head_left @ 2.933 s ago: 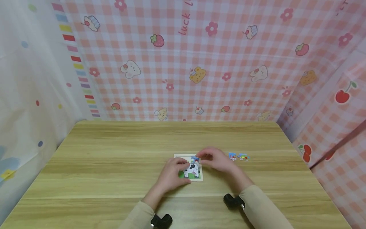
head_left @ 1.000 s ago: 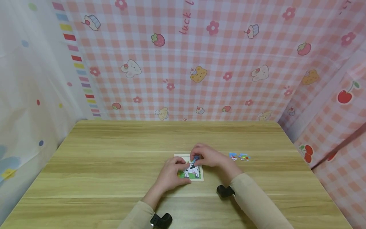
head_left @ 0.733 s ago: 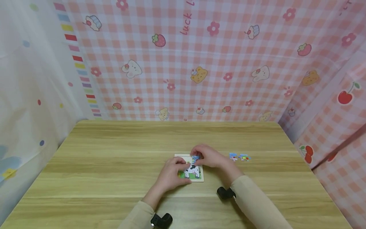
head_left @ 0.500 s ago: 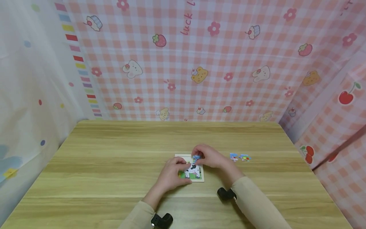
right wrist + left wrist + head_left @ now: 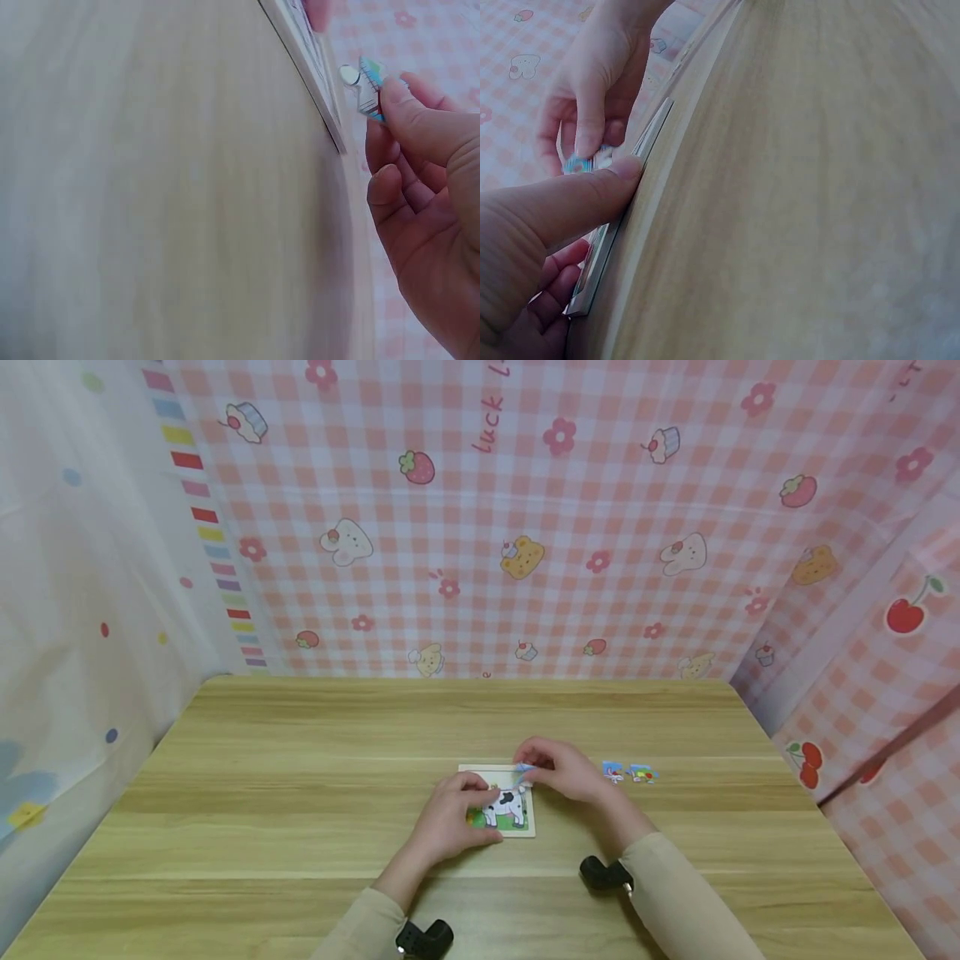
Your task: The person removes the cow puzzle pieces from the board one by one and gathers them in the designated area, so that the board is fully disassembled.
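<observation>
Now, wood-grain table (image 5: pixel 300 718) below me, pink checked cloth (image 5: pixel 465 510) hanging behind it. My puzzle board (image 5: pixel 532 820) lies on the wood, pale-rimmed, a black-and-white cow (image 5: pixel 507 803) pictured on it, the far part pale. My left hand (image 5: pixel 447 814) grips its left side, thumb at the near edge; my right hand (image 5: pixel 564 769) pinches a partly blue piece (image 5: pixel 370 88) at the far right corner. Count: one board, one pinched piece, two loose pieces (image 5: pixel 642 773) to the right.

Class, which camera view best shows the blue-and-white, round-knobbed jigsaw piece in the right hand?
The right wrist view: the jigsaw piece appears largest, its knob uncovered. The head view shows it tiny; the left wrist view shows only part.
</observation>
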Action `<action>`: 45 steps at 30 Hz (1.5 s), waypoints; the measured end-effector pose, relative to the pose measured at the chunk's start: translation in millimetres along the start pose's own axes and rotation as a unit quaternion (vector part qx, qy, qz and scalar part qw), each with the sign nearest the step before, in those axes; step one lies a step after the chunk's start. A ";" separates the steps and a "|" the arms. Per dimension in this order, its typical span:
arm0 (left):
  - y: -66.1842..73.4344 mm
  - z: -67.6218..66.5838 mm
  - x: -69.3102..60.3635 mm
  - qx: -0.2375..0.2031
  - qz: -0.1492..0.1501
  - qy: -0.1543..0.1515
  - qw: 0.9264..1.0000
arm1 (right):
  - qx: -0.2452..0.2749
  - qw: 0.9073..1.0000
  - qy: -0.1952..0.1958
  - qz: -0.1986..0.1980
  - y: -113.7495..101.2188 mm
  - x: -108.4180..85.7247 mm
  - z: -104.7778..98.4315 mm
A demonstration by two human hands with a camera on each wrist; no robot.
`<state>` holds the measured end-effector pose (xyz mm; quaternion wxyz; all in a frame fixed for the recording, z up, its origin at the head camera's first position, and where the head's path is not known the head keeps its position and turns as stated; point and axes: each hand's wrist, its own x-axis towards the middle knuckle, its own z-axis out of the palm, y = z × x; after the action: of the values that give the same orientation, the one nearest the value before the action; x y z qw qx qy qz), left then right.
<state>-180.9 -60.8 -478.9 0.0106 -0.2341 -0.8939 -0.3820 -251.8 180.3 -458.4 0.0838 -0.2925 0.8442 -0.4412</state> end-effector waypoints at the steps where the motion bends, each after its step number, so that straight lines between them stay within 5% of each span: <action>1: -0.1 0.1 0.0 0.001 0.000 0.000 1.000 | 0.002 1.000 0.006 -0.001 0.5 -2.5 -2.0; 19: -1.3 0.1 -2.0 0.006 -0.009 0.001 1.000 | 0.036 0.994 0.101 0.012 32.8 -75.6 -58.5; 34: 0.1 -1.4 -1.7 0.008 -0.006 0.002 1.000 | 0.017 0.982 0.169 0.089 54.7 -122.8 -97.0; 45: -2.2 2.5 -0.2 0.010 -0.004 0.000 1.000 | -0.085 0.978 0.169 0.091 70.2 -136.4 -111.4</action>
<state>-181.3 -60.5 -482.1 0.0114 -0.2307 -0.8986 -0.3730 -214.6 366.1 -463.6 -0.0457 -0.1412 0.9039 -0.4013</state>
